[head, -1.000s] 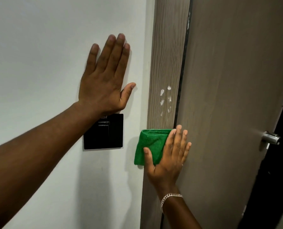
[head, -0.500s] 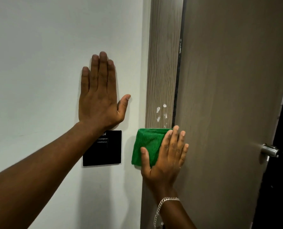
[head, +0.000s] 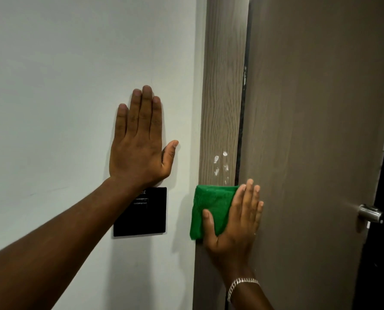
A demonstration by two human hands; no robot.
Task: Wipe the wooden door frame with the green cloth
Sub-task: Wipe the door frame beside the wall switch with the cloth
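Observation:
A vertical wooden door frame runs down the middle of the view, with several white smudges on it. A folded green cloth is pressed flat against the frame just below the smudges. My right hand lies flat on the cloth's right half, fingers pointing up, thumb across the cloth, fingertips reaching onto the door's edge. My left hand rests flat and open on the white wall, left of the frame, holding nothing.
A black wall switch plate sits below my left hand, partly covered by my forearm. The brown door fills the right side, with a metal handle at its right edge and a dark gap beyond.
The cloth and my right hand have crept up toward the white smudges. My left hand stays flat on the wall, its fingers now closer together; the view has tilted upward.

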